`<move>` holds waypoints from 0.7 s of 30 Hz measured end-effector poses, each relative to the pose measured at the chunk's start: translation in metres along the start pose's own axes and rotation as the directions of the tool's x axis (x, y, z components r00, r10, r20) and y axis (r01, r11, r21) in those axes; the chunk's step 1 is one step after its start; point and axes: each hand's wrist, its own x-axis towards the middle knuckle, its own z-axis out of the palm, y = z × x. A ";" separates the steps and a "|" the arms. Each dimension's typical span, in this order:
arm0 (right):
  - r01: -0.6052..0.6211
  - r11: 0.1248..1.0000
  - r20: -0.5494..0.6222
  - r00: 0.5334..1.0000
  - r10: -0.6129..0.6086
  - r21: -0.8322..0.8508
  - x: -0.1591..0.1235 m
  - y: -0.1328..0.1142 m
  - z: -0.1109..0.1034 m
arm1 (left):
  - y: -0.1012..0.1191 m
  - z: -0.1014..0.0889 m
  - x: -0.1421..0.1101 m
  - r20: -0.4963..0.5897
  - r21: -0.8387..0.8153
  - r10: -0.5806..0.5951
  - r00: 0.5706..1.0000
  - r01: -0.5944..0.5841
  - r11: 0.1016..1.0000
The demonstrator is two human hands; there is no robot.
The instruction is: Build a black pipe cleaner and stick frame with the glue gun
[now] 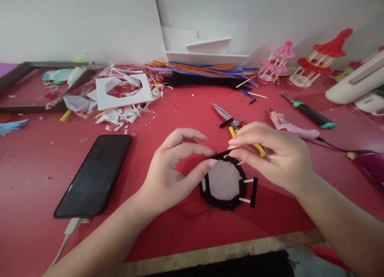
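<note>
A round craft piece (225, 180) with a pale centre and a black fuzzy rim is on the red table, with short wooden sticks poking out of it. Two of these sticks carry a black strip (254, 193) on the right side. My left hand (175, 171) has thumb and index finger at the piece's upper left rim, the other fingers curved above. At the upper rim, my right hand (270, 155) pinches thumb and index together beside a stick end; what lies between the fingertips is too small to make out. Scissors (223, 113) with yellow handles lie partly behind that hand.
A black phone (93, 176) with a white cable lies at left. Behind are white foam scraps (123, 93) and bundled pipe cleaners (207, 71). A pink glue gun (292, 127), a cutter knife (312, 113) and pink (276, 63) and red (325, 63) stick-built models stand or lie at right.
</note>
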 end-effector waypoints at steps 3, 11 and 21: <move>0.012 0.999 0.003 1.000 -0.012 0.030 0.001 0.000 0.001 | 0.000 0.000 0.000 -0.008 0.012 -0.005 1.000 0.005 1.000; 0.046 0.998 0.029 0.998 -0.047 0.033 0.005 0.000 -0.001 | 0.000 -0.003 -0.001 -0.039 0.017 -0.004 0.999 0.005 1.000; 0.105 0.992 0.046 0.993 -0.108 0.069 0.003 -0.003 0.000 | 0.002 -0.003 -0.002 -0.065 0.010 0.057 0.996 -0.056 0.998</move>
